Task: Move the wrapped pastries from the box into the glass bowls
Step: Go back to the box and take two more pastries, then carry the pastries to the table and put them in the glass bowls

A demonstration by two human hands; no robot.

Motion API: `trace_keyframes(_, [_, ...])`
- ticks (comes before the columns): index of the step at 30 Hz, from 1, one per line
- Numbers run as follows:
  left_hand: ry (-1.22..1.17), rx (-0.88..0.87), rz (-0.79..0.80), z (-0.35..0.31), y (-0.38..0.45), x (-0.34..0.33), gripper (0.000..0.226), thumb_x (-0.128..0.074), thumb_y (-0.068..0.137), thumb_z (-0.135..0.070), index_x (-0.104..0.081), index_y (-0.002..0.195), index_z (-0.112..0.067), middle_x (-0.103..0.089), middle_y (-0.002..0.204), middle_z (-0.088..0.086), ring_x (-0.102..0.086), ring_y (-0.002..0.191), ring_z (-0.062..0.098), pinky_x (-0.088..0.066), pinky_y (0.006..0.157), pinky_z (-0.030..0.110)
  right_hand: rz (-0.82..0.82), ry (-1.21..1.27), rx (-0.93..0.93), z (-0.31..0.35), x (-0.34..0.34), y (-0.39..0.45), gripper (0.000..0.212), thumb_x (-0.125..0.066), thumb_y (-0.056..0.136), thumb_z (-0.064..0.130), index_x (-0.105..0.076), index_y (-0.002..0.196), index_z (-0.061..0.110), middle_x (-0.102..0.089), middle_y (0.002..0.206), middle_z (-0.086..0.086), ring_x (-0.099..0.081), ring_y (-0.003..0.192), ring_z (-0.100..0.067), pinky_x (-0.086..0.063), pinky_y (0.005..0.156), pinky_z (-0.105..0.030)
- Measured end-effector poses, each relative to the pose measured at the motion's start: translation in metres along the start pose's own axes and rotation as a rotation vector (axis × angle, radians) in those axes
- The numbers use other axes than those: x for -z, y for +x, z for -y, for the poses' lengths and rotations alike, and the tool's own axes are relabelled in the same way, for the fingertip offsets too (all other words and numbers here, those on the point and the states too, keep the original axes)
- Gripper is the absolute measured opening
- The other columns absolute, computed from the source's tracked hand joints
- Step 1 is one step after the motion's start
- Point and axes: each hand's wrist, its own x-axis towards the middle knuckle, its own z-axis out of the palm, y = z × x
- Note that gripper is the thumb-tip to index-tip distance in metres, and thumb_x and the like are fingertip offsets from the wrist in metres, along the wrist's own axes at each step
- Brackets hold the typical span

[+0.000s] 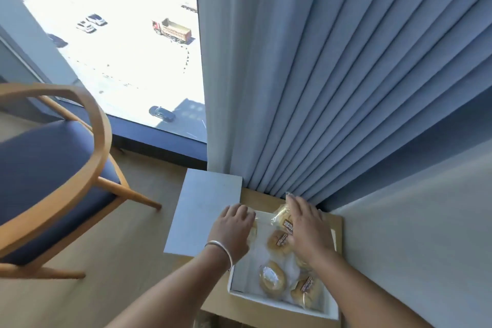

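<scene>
Fingertips of left hand [234,224] hidden behind far-left wall of open white cardboard box [279,301]; grip cannot be told. Clear-wrapped round pastry [279,214] at far end partly covered by right hand [306,226]. Dark label print on wrappers too blurred to read. Wooden armchair with blue seat [50,176] cut off at left edge.

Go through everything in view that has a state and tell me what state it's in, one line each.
Box: open, wrapped pastries inside.
Lid: off, lying left of the box.
Left hand: reaching into the box, on a pastry.
Right hand: fingers spread over a wrapped pastry.
Curtain: drawn, part of the window uncovered.
Chair: unoccupied.
</scene>
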Motion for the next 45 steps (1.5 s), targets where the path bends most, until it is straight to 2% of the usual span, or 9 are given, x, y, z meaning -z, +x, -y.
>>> trace_keyframes(6, [-0.036,0.332,-0.116,0.054,-0.074,0.057,0.063,-0.064,0.080,-0.034,-0.034,0.134,-0.021,-0.040,0.135,0.003,-0.034,0.129,0.025,-0.022,0.114,0.036,-0.002,-0.059,0.259,0.074,0.050,0.024,0.091,-0.064,0.086,0.035,-0.003,0.153,0.027,-0.023,0.155,0.007,-0.024,0.140,-0.016,-0.019,0.116,-0.040])
trace_keyframes(11, [-0.034,0.628,-0.201,0.087,-0.161,0.076,0.068,-0.064,0.078,-0.039,-0.033,0.137,-0.028,-0.038,0.138,-0.003,-0.030,0.132,0.020,-0.017,0.115,0.035,0.030,-0.044,0.564,0.167,0.069,0.027,0.084,-0.056,0.078,0.011,-0.014,0.149,0.025,-0.035,0.148,0.007,-0.031,0.136,-0.017,-0.021,0.114,-0.037])
trace_keyframes(16, [-0.002,0.918,-0.161,0.106,-0.266,0.072,0.078,-0.066,0.075,-0.051,-0.031,0.141,-0.026,-0.038,0.141,0.002,-0.029,0.133,0.023,-0.018,0.115,0.037,0.033,-0.059,0.889,0.267,0.062,0.004,0.081,-0.059,0.075,0.016,-0.022,0.146,0.027,-0.039,0.148,0.006,-0.035,0.137,-0.018,-0.027,0.112,-0.034])
trace_keyframes(22, [-0.046,1.215,-0.178,0.109,-0.402,0.050,0.081,-0.067,0.074,-0.052,-0.033,0.141,-0.022,-0.039,0.141,0.003,-0.030,0.133,0.024,-0.020,0.113,0.035,0.086,-0.106,1.194,0.375,0.034,-0.055,0.085,-0.065,0.076,0.020,-0.021,0.147,0.027,-0.036,0.151,0.007,-0.030,0.140,-0.017,-0.020,0.115,-0.035])
trace_keyframes(26, [-0.078,1.380,-0.243,0.108,-0.483,0.038,0.079,-0.071,0.071,-0.051,-0.040,0.138,-0.022,-0.045,0.134,0.001,-0.038,0.127,0.024,-0.029,0.107,0.034,0.109,-0.150,1.369,0.447,0.017,-0.106,0.085,-0.066,0.078,0.020,-0.019,0.148,0.027,-0.034,0.151,0.008,-0.028,0.141,-0.017,-0.019,0.117,-0.035])
trace_keyframes(31, [-0.113,1.520,-0.302,0.115,-0.567,0.026,0.080,-0.069,0.070,-0.054,-0.035,0.139,-0.029,-0.042,0.134,-0.005,-0.034,0.128,0.019,-0.026,0.107,0.031,0.158,-0.189,1.544,0.537,0.002,-0.161,0.083,-0.057,0.077,0.012,-0.017,0.147,0.032,-0.034,0.148,0.014,-0.030,0.138,-0.014,-0.022,0.115,-0.032])
trace_keyframes(34, [-0.095,1.573,-0.315,0.125,-0.609,0.025,0.081,-0.068,0.073,-0.052,-0.031,0.141,-0.029,-0.039,0.136,-0.003,-0.032,0.130,0.019,-0.023,0.109,0.031,0.170,-0.220,1.596,0.581,-0.002,-0.186,0.084,-0.062,0.078,0.017,-0.017,0.147,0.032,-0.035,0.146,0.014,-0.032,0.137,-0.014,-0.025,0.113,-0.031])
trace_keyframes(39, [-0.085,1.646,-0.358,0.139,-0.661,0.027,0.081,-0.068,0.072,-0.056,-0.033,0.140,-0.029,-0.041,0.135,-0.004,-0.032,0.129,0.018,-0.026,0.107,0.031,0.152,-0.247,1.645,0.635,-0.004,-0.213,0.084,-0.060,0.074,0.010,-0.020,0.145,0.029,-0.036,0.141,0.007,-0.037,0.133,-0.019,-0.029,0.111,-0.033])
trace_keyframes(45, [-0.114,1.676,-0.427,0.165,-0.696,0.025,0.078,-0.070,0.068,-0.060,-0.039,0.134,-0.031,-0.046,0.128,-0.005,-0.038,0.123,0.018,-0.031,0.104,0.031,0.149,-0.270,1.719,0.688,-0.013,-0.230,0.084,-0.065,0.074,0.017,-0.020,0.145,0.027,-0.039,0.144,0.004,-0.037,0.133,-0.020,-0.029,0.111,-0.032])
